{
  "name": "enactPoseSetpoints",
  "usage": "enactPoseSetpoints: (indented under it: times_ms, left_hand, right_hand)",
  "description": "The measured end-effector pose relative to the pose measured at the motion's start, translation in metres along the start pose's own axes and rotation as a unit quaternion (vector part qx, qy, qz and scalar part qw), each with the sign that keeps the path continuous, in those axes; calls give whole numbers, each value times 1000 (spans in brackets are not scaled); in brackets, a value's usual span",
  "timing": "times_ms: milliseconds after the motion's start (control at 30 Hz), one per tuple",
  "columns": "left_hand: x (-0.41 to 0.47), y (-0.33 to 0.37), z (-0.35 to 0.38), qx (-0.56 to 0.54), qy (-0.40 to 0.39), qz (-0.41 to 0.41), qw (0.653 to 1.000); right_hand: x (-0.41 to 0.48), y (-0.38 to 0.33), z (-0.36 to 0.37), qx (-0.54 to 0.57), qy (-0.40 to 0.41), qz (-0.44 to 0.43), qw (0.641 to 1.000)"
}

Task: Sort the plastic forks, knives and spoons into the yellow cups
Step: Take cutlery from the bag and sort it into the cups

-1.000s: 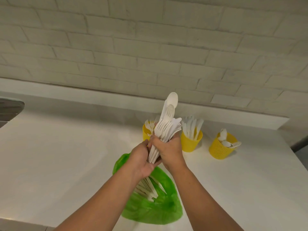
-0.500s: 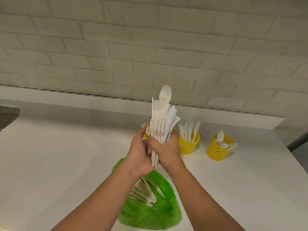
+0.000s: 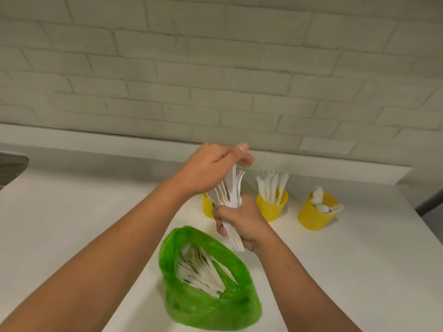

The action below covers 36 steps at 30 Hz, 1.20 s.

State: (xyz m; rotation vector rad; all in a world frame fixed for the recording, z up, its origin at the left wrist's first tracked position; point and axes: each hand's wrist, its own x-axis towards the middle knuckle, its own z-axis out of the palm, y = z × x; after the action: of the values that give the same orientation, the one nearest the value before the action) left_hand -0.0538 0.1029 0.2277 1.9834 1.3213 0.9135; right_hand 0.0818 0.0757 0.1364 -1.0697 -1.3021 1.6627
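Gripping a cutlery bundle (image 3: 230, 188) of white plastic pieces around its handles, the right hand (image 3: 241, 220) has its fingers curled tight and holds the bundle upright above the counter (image 3: 72, 224). The left hand (image 3: 211, 167) sits over the top of the bundle, with thumb and fingers pinching the upper ends; which piece it has hold of cannot be told.

Half a second ago both hands were clasped low around the handles and a spoon stood out above the rest. Now the left hand has climbed to the top and covers the tips.

Just below the hands lies an open green bag (image 3: 211, 305) with more loose cutlery (image 3: 203, 269) inside. Behind the hands stand three yellow cups in a row. The left cup (image 3: 206, 206) is largely hidden by the bundle and the right hand, so its contents cannot be seen. The middle cup (image 3: 272, 208) holds knives (image 3: 272, 185) standing upright. The perforated right cup (image 3: 314, 215) holds spoons (image 3: 322, 207). A pale brick wall (image 3: 215, 68) rises behind the counter.
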Motion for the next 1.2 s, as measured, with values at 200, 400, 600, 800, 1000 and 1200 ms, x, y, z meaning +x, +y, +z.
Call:
enactPoseSetpoints:
  times_ms: [200,400,600,800,1000,1200]
  left_hand:
    - [6,-22,-6,-354,100,-29,929]
    - [-20,-45,21,-215,24,-8,976]
    - [-35,-49,65,-425,1,-174,888]
    - [-37,-49,82,-535,15,-250,807]
    - [-28,-53,86,-576,63,-268,770]
    - [-33,-32,101,-569,110,-272,768]
  right_hand:
    - [-4,5,-13,25,3,6,1000]
    - [-10,0,-23,-45,-10,11,999]
    - [-1,-7,-16,-54,64,-12,996]
    - [-8,-8,-22,-49,-33,47,997]
    - [-22,3,-19,-59,39,71,995]
    - [-17,10,-6,-217,138,-73,964]
